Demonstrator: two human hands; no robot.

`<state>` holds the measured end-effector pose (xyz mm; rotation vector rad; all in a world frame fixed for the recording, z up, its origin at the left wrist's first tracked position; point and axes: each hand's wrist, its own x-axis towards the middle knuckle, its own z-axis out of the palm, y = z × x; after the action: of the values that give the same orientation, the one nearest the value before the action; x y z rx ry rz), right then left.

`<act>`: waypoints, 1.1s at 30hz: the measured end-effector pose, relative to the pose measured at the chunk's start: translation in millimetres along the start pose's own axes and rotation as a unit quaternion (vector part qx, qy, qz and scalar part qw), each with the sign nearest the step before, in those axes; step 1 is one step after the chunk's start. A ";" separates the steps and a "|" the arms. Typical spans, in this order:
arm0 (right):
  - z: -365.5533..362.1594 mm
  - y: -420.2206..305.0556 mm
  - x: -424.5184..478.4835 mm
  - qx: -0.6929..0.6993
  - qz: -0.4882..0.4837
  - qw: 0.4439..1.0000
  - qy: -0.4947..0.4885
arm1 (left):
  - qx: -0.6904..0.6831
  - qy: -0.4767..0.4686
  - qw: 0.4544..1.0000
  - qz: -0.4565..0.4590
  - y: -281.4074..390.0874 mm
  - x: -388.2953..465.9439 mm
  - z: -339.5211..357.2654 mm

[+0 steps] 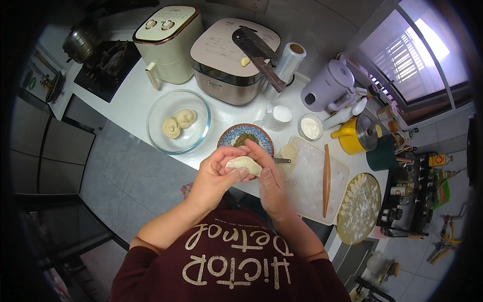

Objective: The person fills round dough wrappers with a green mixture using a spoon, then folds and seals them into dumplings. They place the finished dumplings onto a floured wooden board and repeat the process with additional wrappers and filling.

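Observation:
Between my hands is a folded half-moon dumpling [244, 165] of pale dough. My left hand [217, 173] grips it at its left end, the thumb along its lower edge. At its right end, my right hand [269, 181] curves around with the fingertips near its edge. Just beyond lies a blue patterned plate [226, 136] of dark green-brown filling [245, 139], partly hidden by my fingers. A metal utensil handle [283, 161] sticks out beside flat dough wrappers [289, 154]. Farther right, a wooden rolling pin [326, 181] rests on a floured board [307, 188].
A glass bowl [153, 137] holds two dough pieces [179, 122]. At right, a floured round tray [358, 211] bears several dumplings. Behind stand an air fryer [169, 49], a cooker [226, 83] with a cleaver [260, 56] on its lid, a flour bowl [310, 127] and a lilac kettle-like appliance [328, 85].

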<state>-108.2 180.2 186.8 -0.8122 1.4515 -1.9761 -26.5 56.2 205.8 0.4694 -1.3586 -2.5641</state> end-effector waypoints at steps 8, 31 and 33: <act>14.1 4.2 3.2 -0.026 0.018 0.999 0.028 | -0.051 -0.088 0.994 -0.045 -7.8 0.2 -4.7; 13.8 -4.2 3.0 0.126 0.084 0.988 -0.034 | 0.058 -0.058 0.997 -0.011 -17.3 3.3 1.3; 18.5 -6.8 5.1 0.131 0.066 0.989 -0.017 | 0.009 -0.049 0.998 -0.030 -16.1 3.9 2.7</act>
<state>-98.4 166.6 198.4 -0.6150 1.1639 -1.9872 -31.6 66.0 193.1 0.3973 -1.4231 -2.6568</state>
